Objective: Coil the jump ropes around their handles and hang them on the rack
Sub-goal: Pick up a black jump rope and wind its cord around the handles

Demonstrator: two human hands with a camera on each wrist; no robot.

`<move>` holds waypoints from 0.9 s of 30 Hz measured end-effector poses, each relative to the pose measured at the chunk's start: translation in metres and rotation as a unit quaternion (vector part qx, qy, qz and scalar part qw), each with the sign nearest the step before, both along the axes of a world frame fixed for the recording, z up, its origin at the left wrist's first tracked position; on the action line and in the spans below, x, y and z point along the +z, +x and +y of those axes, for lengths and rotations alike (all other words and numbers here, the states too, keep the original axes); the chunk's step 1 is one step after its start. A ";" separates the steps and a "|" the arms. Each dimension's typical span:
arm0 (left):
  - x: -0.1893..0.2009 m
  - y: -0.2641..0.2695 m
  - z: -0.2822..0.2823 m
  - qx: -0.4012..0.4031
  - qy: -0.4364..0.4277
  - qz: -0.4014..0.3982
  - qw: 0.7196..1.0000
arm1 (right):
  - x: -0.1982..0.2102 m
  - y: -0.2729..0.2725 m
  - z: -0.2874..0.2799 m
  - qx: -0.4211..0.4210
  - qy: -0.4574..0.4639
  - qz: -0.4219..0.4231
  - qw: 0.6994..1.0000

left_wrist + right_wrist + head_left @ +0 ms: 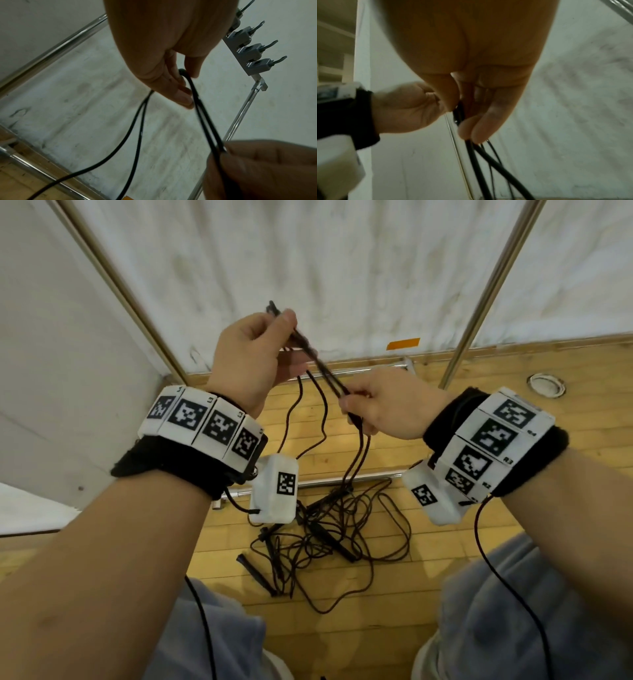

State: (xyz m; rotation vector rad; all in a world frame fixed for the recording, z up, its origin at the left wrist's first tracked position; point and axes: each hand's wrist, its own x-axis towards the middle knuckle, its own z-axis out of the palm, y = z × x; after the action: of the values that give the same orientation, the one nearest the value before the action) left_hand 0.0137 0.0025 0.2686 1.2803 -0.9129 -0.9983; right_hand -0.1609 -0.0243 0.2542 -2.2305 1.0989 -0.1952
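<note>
Left hand (255,356) raised, fingers curled round upper end of two black handles (317,359) held together. Right hand (387,410) lower, pinching their bottom end, cord (322,419) dangling between. Rest of jump ropes (329,542) tangled on wood floor (445,542) between knees. Rack (247,48) hooks upper right, rack poles either side.

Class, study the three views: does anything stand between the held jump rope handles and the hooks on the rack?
Nothing visible blocks the way. The left hand and right hand hold the handles in open air, and in the left wrist view the rack hooks stand bare. The rope, though, trails into the tangled pile on the floor.
</note>
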 end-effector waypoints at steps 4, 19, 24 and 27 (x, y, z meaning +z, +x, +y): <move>-0.002 -0.005 0.006 -0.122 0.081 -0.060 0.987 | 0.016 0.006 -0.001 -0.093 0.036 -0.173 0.980; -0.002 -0.021 0.008 -0.083 0.048 -0.156 0.983 | 0.020 0.018 -0.010 -0.154 0.149 -0.245 0.946; 0.005 -0.015 0.008 -0.036 0.026 -0.079 0.996 | -0.001 0.024 0.013 -0.036 0.151 -0.124 0.980; 0.005 -0.014 0.009 -0.025 0.021 -0.052 0.998 | -0.014 0.025 0.020 -0.060 0.130 -0.121 0.982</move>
State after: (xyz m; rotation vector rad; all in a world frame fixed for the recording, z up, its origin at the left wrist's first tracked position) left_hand -0.0008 0.0119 0.2732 1.3606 -1.0126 -1.0018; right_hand -0.1362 -0.0047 0.2401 -1.8568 1.0608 -0.3439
